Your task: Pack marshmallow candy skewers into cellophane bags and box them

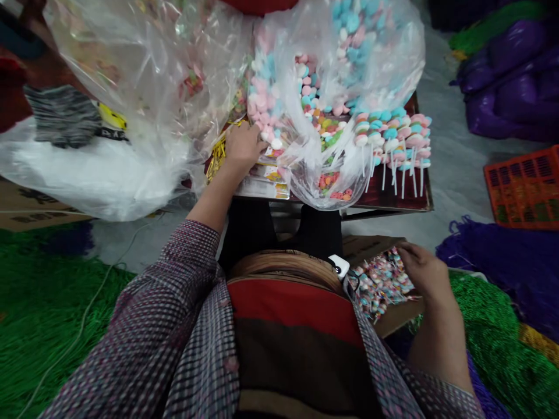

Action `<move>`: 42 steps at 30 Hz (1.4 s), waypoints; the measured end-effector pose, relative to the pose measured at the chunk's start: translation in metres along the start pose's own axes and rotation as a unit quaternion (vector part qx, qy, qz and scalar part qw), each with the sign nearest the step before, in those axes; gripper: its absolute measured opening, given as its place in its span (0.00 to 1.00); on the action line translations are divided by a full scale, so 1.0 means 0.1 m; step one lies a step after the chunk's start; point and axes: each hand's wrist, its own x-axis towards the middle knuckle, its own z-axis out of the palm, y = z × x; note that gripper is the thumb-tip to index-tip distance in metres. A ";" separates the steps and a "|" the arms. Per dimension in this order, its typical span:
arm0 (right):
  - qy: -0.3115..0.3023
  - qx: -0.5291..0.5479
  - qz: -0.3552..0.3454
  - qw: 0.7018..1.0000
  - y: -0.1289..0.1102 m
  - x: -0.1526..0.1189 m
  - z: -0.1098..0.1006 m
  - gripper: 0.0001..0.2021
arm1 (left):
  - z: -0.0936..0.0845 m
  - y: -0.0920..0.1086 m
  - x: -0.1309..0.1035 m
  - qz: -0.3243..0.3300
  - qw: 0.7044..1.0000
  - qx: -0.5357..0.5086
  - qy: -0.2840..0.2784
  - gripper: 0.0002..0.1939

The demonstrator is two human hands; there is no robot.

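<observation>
On the dark red table (pixel 404 201), my left hand (pixel 243 144) rests over the edge of a pile of clear printed wrappers (pixel 264 187), beside gold twist ties (pixel 216 158). Its fingers are bent and blurred, and what lies under them is hidden. My right hand (pixel 424 269) is low at the right, by the rim of a cardboard box (pixel 395 323) holding many wrapped candies (pixel 382 279). Its fingertips point down at the box edge; whether they hold anything is too small to tell. Unwrapped candy sticks (pixel 393 139) in pink, white and blue lie at the table's right end.
Plastic bags of coloured candies (pixel 371 52) cover the back of the table. Another person's arm and striped sleeve (pixel 61 113) are at the upper left. An orange crate (pixel 524 189), purple bundles (pixel 510 81) and green strands (pixel 52 302) lie on the floor around.
</observation>
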 end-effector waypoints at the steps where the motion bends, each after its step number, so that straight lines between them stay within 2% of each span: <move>1: 0.003 0.003 0.003 1.000 -0.09 0.02 0.00 0.04 | 0.00 0.01 0.03 -0.002 1.000 0.020 -0.002 0.05; 4: 0.015 0.036 -0.006 0.999 -0.29 0.04 0.00 0.05 | -0.01 0.00 0.08 0.004 0.998 0.065 -0.014 0.06; 6: 0.026 0.066 -0.024 0.997 -0.39 0.04 0.01 0.06 | -0.03 -0.04 0.08 0.009 0.998 0.058 -0.011 0.07; 8: 0.043 0.096 -0.025 0.994 -0.51 0.02 0.03 0.08 | -0.08 -0.10 0.04 0.014 1.000 0.015 0.010 0.05; 10: 0.062 0.147 -0.008 0.987 -0.71 0.01 0.05 0.11 | -0.14 -0.15 -0.06 0.030 0.994 -0.100 0.034 0.03; 12: 0.060 0.231 0.005 0.971 -1.01 0.04 0.10 0.11 | -0.20 -0.12 -0.23 0.055 0.956 -0.283 0.049 0.06; 13: 0.030 0.287 0.000 0.958 -1.19 0.08 0.14 0.09 | -0.24 -0.07 -0.33 0.069 0.927 -0.366 0.046 0.07; 15: -0.022 0.405 -0.030 0.913 -1.60 0.18 0.23 0.08 | -0.30 0.08 -0.55 0.111 0.865 -0.488 0.026 0.09; 16: -0.044 0.447 -0.047 0.892 -1.81 0.24 0.29 0.10 | -0.31 0.17 -0.66 0.119 0.845 -0.521 0.019 0.10; 19: -0.074 0.510 -0.096 0.852 -2.33 0.45 0.48 0.22 | -0.28 0.42 -0.92 0.100 0.835 -0.541 -0.007 0.13; 20: -0.078 0.512 -0.110 0.848 -2.44 0.51 0.54 0.24 | -0.24 0.47 -0.98 0.096 0.831 -0.548 -0.010 0.14; 22: -0.071 0.509 -0.125 0.849 -2.59 0.58 0.62 0.22 | -0.16 0.53 -1.04 0.102 0.815 -0.570 -0.011 0.15; 24: -0.050 0.505 -0.123 0.853 -2.63 0.61 0.65 0.20 | -0.11 0.52 -1.06 0.117 0.799 -0.589 -0.027 0.15; 26: -0.031 0.502 -0.116 0.857 -2.60 0.61 0.64 0.23 | -0.09 0.48 -1.05 0.129 0.794 -0.591 -0.067 0.16; 30: -0.001 0.469 -0.125 0.874 -2.50 0.59 0.61 0.27 | -0.10 0.40 -1.03 0.141 0.804 -0.560 -0.142 0.18; 33: 0.020 0.435 -0.128 0.891 -2.45 0.61 0.68 0.30 | -0.06 0.37 -1.03 0.139 0.816 -0.540 -0.152 0.21; 35: 0.033 0.447 -0.110 0.887 -2.44 0.62 0.74 0.31 | -0.01 0.36 -1.04 0.147 0.829 -0.520 -0.141 0.22; 37: 0.016 0.482 -0.087 0.872 -2.44 0.62 0.78 0.30 | 0.03 0.37 -1.04 0.165 0.858 -0.473 -0.116 0.24; 39: -0.042 0.515 -0.076 0.853 -2.44 0.61 0.79 0.27 | 0.04 0.38 -1.05 0.185 0.890 -0.409 -0.081 0.24; 41: -0.094 0.537 -0.075 0.835 -2.43 0.59 0.75 0.24 | 0.02 0.40 -1.07 0.191 0.902 -0.380 -0.077 0.19; 42: -0.106 0.543 -0.078 0.830 -2.42 0.58 0.73 0.22 | 0.01 0.41 -1.08 0.186 0.897 -0.389 -0.097 0.16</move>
